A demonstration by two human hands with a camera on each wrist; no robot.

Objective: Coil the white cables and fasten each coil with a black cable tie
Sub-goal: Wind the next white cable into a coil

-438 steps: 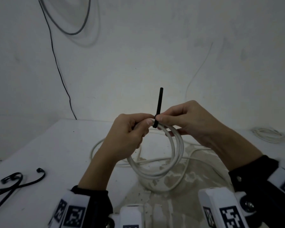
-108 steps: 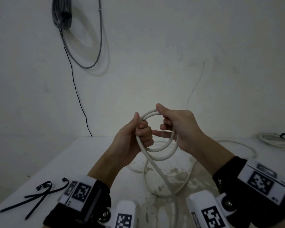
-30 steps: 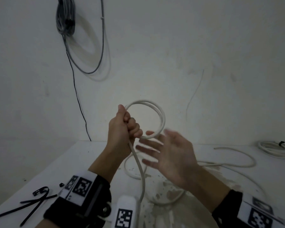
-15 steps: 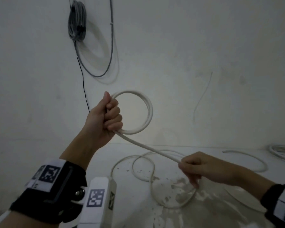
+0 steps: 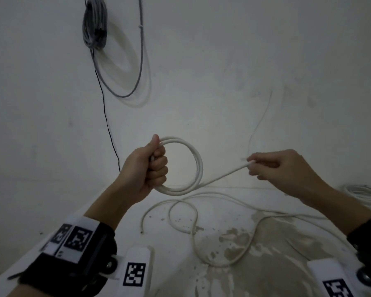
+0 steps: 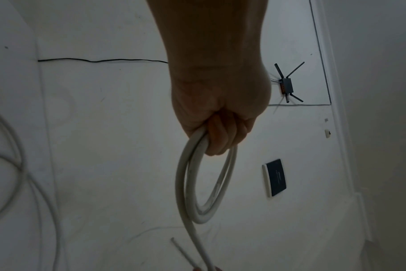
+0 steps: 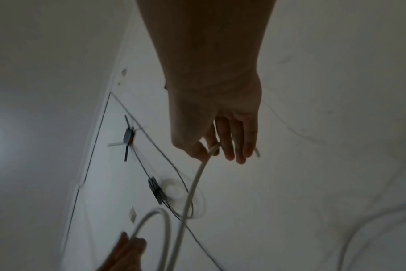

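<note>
Left hand (image 5: 147, 169): fist gripping coil (image 5: 193, 166).
Right hand (image 5: 281, 168): pinching cable (image 5: 223, 175) end, right of coil.
Writing: wall panel (image 6: 276, 177) print unreadable.

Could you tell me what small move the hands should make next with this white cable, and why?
Probably the right hand should swing the cable's free end over to the left hand as one more loop. The left hand grips a small coil, the right pinches the straight run close to its tip, so little is left to wind. No tie is on this coil yet.
</note>
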